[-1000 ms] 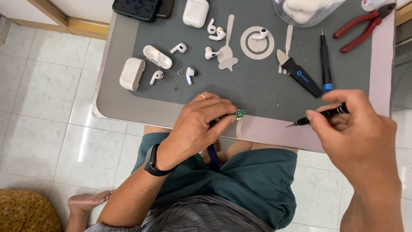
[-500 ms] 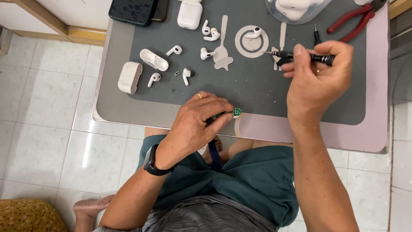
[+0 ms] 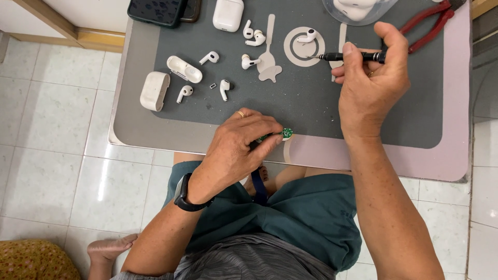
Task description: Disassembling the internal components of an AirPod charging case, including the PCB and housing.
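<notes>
My left hand point(image 3: 236, 148) rests at the near edge of the grey mat point(image 3: 311, 103) and pinches a small green circuit board point(image 3: 285, 133) between thumb and fingers. My right hand point(image 3: 371, 83) is stretched out over the mat's far right side and grips a thin black screwdriver point(image 3: 345, 56), tip pointing left. The tip sits close to a white earbud point(image 3: 308, 36) lying on a round white disc point(image 3: 303, 46).
Several white earbuds point(image 3: 249, 62) and opened case halves point(image 3: 184, 69) lie on the mat's left. A white charging case point(image 3: 228, 14), a dark phone point(image 3: 158, 10), red pliers point(image 3: 430, 23) and a clear bowl point(image 3: 358, 10) line the far edge. Tiled floor surrounds the low table point(image 3: 446, 161).
My right hand has carried the screwdriver from the table's near right edge up to the far side, close to the disc. The left hand has stayed put with the circuit board.
</notes>
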